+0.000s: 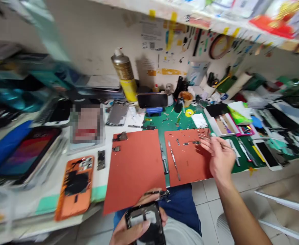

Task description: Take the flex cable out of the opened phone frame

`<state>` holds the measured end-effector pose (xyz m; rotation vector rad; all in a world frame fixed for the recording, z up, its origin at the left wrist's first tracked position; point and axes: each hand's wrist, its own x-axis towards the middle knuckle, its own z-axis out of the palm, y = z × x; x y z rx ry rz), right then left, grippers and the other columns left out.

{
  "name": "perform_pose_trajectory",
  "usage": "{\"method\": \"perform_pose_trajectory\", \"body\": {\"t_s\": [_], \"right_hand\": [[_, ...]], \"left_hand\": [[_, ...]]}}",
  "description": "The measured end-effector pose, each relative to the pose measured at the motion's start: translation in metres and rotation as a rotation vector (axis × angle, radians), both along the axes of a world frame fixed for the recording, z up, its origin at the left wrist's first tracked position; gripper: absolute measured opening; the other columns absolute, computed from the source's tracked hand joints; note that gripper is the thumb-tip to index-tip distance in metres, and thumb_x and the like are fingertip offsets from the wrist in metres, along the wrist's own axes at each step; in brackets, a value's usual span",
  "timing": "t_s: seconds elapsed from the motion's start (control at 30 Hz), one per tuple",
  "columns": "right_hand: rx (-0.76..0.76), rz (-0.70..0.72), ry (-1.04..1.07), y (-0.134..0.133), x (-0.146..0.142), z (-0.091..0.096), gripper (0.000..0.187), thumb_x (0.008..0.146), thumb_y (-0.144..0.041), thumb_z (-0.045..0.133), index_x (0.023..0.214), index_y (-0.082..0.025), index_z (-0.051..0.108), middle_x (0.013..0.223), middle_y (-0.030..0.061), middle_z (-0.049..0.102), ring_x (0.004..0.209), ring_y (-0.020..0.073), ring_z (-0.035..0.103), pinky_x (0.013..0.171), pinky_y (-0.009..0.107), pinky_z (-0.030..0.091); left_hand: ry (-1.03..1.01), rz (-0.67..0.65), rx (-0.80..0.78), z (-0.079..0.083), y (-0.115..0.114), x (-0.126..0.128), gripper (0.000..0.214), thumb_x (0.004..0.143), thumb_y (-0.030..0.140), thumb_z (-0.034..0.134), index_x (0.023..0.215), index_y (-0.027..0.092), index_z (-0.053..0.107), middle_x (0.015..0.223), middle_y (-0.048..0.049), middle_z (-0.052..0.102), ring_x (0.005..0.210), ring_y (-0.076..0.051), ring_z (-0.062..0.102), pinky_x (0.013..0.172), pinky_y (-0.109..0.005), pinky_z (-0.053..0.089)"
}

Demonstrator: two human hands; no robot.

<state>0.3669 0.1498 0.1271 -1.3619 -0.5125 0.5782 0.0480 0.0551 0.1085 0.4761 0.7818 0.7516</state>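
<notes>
My left hand (132, 233) is wrapped round a dark opened phone (153, 233) at the bottom middle, thumb lying across its inner side. A small dark part with a cable (164, 194) sticks out above the phone by my fingers. Further right, my right hand (222, 160) grips a pair of tweezers (227, 147), tips over the right red mat (192, 166). Near the tips lie small phone parts (187, 143). A thin metal spudger (174, 161) rests on the same mat. On the left red mat (136, 170) sit two small dark modules (121, 136).
A screwdriver (164, 160) lies between the mats. At left are an orange phone housing (75, 190) and a stack with a tablet (29, 153). Behind stand a spray can (125, 75) and a propped phone (152, 100). A white-framed phone (267, 154) and tools lie at right.
</notes>
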Motion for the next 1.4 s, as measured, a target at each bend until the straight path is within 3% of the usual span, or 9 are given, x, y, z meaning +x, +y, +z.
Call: {"method": "perform_pose_trajectory", "body": {"t_s": [0.07,0.2,0.3,0.43,0.6,0.73,0.87,1.03,1.4], "right_hand": [[0.012,0.056,0.065,-0.022,-0.012,0.014,0.037,0.085,-0.050,0.096,0.101,-0.021,0.078,0.085,0.0059,0.087,0.081,0.0295,0.091,0.074,0.039,0.077],[-0.015,0.284,0.193,-0.069,-0.047,0.035,0.025,0.087,-0.037,0.100,0.098,-0.023,0.083,0.079,0.0038,0.085,0.068,0.0254,0.088,0.065,0.032,0.075],[-0.011,0.467,0.170,-0.098,-0.076,0.038,0.016,0.091,-0.028,0.096,0.101,-0.027,0.084,0.085,0.0029,0.086,0.067,0.0221,0.086,0.068,0.031,0.075],[0.030,0.561,-0.039,-0.119,-0.100,0.032,0.018,0.103,-0.018,0.081,0.115,-0.032,0.082,0.100,0.0053,0.088,0.088,0.0250,0.090,0.081,0.035,0.076],[0.062,0.567,-0.238,-0.125,-0.108,0.028,0.024,0.104,-0.011,0.073,0.116,-0.031,0.080,0.101,0.0077,0.087,0.095,0.0258,0.089,0.082,0.035,0.076],[0.067,0.563,-0.271,-0.127,-0.110,0.028,0.021,0.103,-0.011,0.073,0.112,-0.029,0.079,0.096,0.0079,0.084,0.089,0.0256,0.088,0.077,0.036,0.076],[0.034,0.587,-0.263,-0.131,-0.109,0.026,0.024,0.103,-0.009,0.073,0.114,-0.029,0.078,0.097,0.0078,0.083,0.090,0.0259,0.087,0.076,0.037,0.076],[0.020,0.602,-0.259,-0.134,-0.108,0.025,0.028,0.101,-0.006,0.074,0.115,-0.029,0.078,0.097,0.0070,0.082,0.088,0.0254,0.086,0.076,0.037,0.075],[-0.026,0.599,-0.417,-0.129,-0.110,0.032,0.024,0.102,-0.010,0.073,0.114,-0.030,0.076,0.097,0.0053,0.084,0.085,0.0225,0.085,0.076,0.032,0.073]], "left_hand": [[-0.031,-0.031,-0.041,0.006,0.002,0.001,0.063,0.082,0.046,0.096,0.135,0.014,0.084,0.098,-0.0176,0.086,0.089,-0.031,0.078,0.080,-0.038,0.061],[-0.092,-0.043,0.059,0.003,0.004,0.002,0.051,0.088,0.044,0.093,0.132,0.018,0.086,0.111,-0.0181,0.086,0.095,-0.030,0.079,0.081,-0.036,0.059],[-0.109,-0.075,0.190,-0.005,0.002,0.000,0.043,0.095,0.041,0.087,0.134,0.022,0.086,0.116,-0.0176,0.085,0.108,-0.031,0.078,0.088,-0.037,0.060],[-0.086,-0.116,0.276,-0.008,-0.002,-0.007,0.037,0.102,0.036,0.081,0.138,0.027,0.085,0.134,-0.0176,0.080,0.115,-0.031,0.078,0.096,-0.040,0.062],[-0.047,-0.129,0.330,-0.005,-0.004,-0.013,0.035,0.106,0.033,0.077,0.140,0.029,0.084,0.144,-0.0183,0.076,0.116,-0.033,0.079,0.101,-0.045,0.063],[0.040,-0.120,0.459,-0.002,-0.003,-0.014,0.035,0.109,0.034,0.074,0.142,0.034,0.083,0.158,-0.0168,0.071,0.133,-0.036,0.075,0.109,-0.047,0.061],[0.124,-0.168,0.493,0.001,-0.001,-0.015,0.033,0.110,0.038,0.072,0.139,0.030,0.086,0.153,-0.0191,0.074,0.130,-0.037,0.076,0.112,-0.049,0.061],[0.121,-0.165,0.519,0.002,-0.001,-0.016,0.034,0.111,0.035,0.070,0.143,0.036,0.083,0.155,-0.0157,0.074,0.132,-0.035,0.077,0.112,-0.045,0.062],[0.140,-0.144,0.558,-0.002,-0.002,-0.016,0.035,0.111,0.030,0.071,0.144,0.035,0.083,0.153,-0.0162,0.075,0.130,-0.034,0.077,0.112,-0.047,0.061]]}}
